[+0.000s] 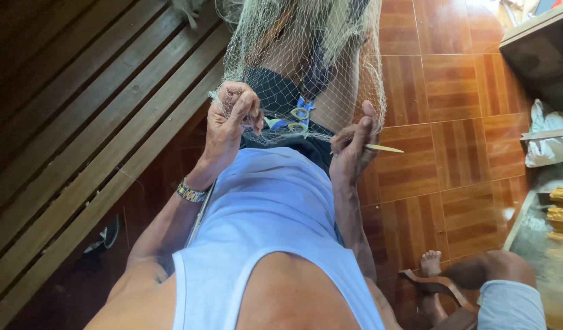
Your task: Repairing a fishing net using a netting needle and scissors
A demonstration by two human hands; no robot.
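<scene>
Fishing net point(306, 55) hangs down in front of the torso. Left hand point(232, 116) clenched on its lower edge. Right hand point(351, 146) pinches netting needle point(382, 148), long axis horizontal, tip pointing away from net, rightward

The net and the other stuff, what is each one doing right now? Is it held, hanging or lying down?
Fishing net: hanging, lower edge bunched and stretched between both hands.
Left hand: closed, pinching the net's edge.
Right hand: closed around a netting needle, thumb up against the net.
Netting needle: held, pale tip pointing right.
Wristwatch: strapped on the left wrist.
White bag: crumpled, lying at the right.
</scene>
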